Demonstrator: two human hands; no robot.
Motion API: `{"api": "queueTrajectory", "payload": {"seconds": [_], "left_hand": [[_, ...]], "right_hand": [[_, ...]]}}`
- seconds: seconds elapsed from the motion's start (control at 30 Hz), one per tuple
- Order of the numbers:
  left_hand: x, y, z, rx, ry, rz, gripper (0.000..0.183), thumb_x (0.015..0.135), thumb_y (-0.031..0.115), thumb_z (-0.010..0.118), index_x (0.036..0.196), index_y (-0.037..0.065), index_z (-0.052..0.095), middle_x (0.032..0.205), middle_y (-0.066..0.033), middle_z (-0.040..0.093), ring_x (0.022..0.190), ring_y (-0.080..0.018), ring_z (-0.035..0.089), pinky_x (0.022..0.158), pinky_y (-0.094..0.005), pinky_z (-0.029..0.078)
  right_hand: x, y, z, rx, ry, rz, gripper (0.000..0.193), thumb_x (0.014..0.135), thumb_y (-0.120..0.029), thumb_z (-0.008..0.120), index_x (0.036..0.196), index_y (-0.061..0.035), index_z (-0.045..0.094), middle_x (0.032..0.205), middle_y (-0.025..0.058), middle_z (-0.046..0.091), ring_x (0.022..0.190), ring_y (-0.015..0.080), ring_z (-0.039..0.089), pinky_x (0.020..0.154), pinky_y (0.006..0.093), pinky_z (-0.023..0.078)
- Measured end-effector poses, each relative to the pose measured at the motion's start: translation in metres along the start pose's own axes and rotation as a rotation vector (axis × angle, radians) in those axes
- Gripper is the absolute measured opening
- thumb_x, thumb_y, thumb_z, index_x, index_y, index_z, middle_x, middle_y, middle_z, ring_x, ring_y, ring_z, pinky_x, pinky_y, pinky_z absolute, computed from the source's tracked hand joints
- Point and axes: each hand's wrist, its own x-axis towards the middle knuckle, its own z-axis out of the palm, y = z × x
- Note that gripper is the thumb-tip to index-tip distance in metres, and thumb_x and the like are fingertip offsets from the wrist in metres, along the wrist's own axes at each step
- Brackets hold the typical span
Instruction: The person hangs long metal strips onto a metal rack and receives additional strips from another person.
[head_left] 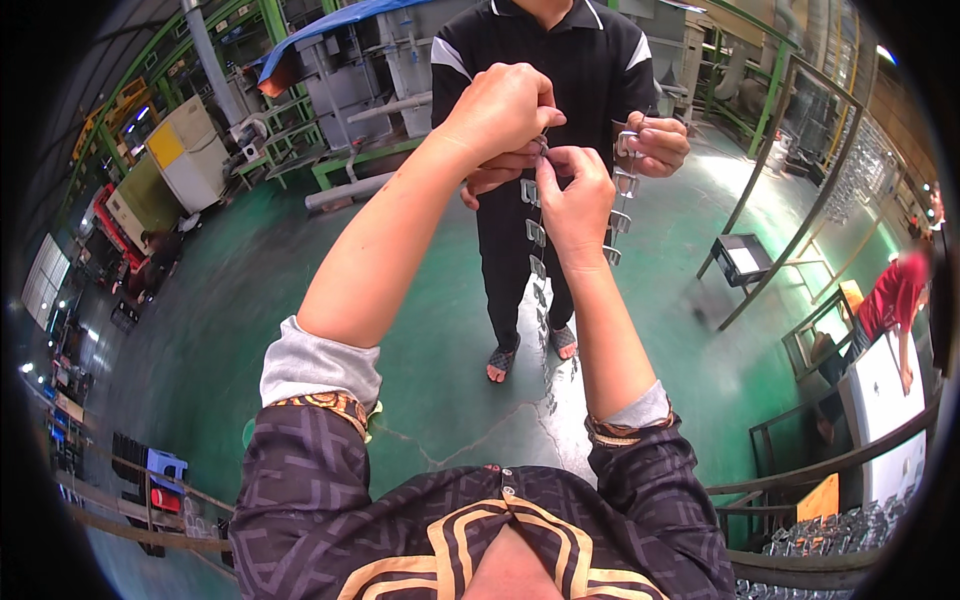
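My left hand (508, 112) is raised ahead of me, its fingers curled and thumb bent in a pinch; what it grips is mostly hidden. Just below it, my right hand (578, 200) pinches at a small shiny metal piece (543, 143) between thumb and forefinger. Beneath my hands a strand of metal brackets (535, 233) hangs, spaced one under another. A co-worker's hand (657, 147) on the right holds a second strand of metal brackets (625, 184). The co-worker's other hand (486, 180) is partly behind my left hand.
A person in black (565, 60) stands facing me, close by. To the right stand a metal frame (790, 190) with hanging parts and a dark tray (742, 258). Many metal brackets (850, 535) lie at lower right, near a person in red (893, 295). Machinery (355, 85) lines the back.
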Motion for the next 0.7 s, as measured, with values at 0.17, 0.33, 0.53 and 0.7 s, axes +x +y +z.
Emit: {"api": "queueTrajectory", "payload": {"seconds": [0.17, 0.33, 0.53, 0.7], "left_hand": [[-0.019, 0.009, -0.019, 0.089, 0.035, 0.015, 0.02, 0.074, 0.019, 0.067, 0.075, -0.001, 0.065, 0.071, -0.0135, 0.064, 0.065, -0.0242, 0.063, 0.063, -0.0341, 0.049], [-0.032, 0.019, -0.035, 0.068, 0.106, 0.078, 0.019, 0.073, 0.017, 0.069, 0.074, -0.002, 0.064, 0.065, -0.0136, 0.062, 0.057, -0.0206, 0.061, 0.057, -0.0313, 0.048], [-0.042, 0.035, -0.058, -0.234, -0.061, 0.053, 0.018, 0.075, 0.014, 0.069, 0.073, -0.003, 0.063, 0.06, -0.0049, 0.059, 0.055, -0.0081, 0.054, 0.052, -0.0238, 0.044], [-0.048, 0.038, -0.064, -0.371, -0.227, 0.152, 0.014, 0.079, 0.011, 0.067, 0.076, -0.002, 0.063, 0.063, 0.0017, 0.058, 0.06, -0.0021, 0.05, 0.053, -0.0192, 0.041]], "right_hand": [[-0.001, -0.018, -0.001, 0.033, 0.011, -0.081, 0.01, 0.068, -0.01, 0.064, 0.07, -0.0046, 0.056, 0.072, 0.0061, 0.053, 0.07, 0.0241, 0.053, 0.067, 0.0369, 0.04], [-0.003, -0.041, -0.009, 0.028, 0.081, -0.15, 0.012, 0.066, -0.008, 0.064, 0.066, -0.0049, 0.053, 0.071, 0.0057, 0.052, 0.067, 0.0242, 0.052, 0.064, 0.0371, 0.04], [-0.006, -0.049, -0.038, 0.511, -0.1, 0.045, 0.018, 0.072, -0.015, 0.068, 0.079, -0.0031, 0.056, 0.077, 0.0054, 0.056, 0.075, 0.0181, 0.055, 0.071, 0.0307, 0.041], [0.0, -0.042, -0.071, 1.076, -0.61, 0.371, 0.027, 0.083, -0.016, 0.064, 0.102, 0.0021, 0.058, 0.094, 0.0057, 0.061, 0.087, 0.0106, 0.056, 0.079, 0.0245, 0.044]]}}
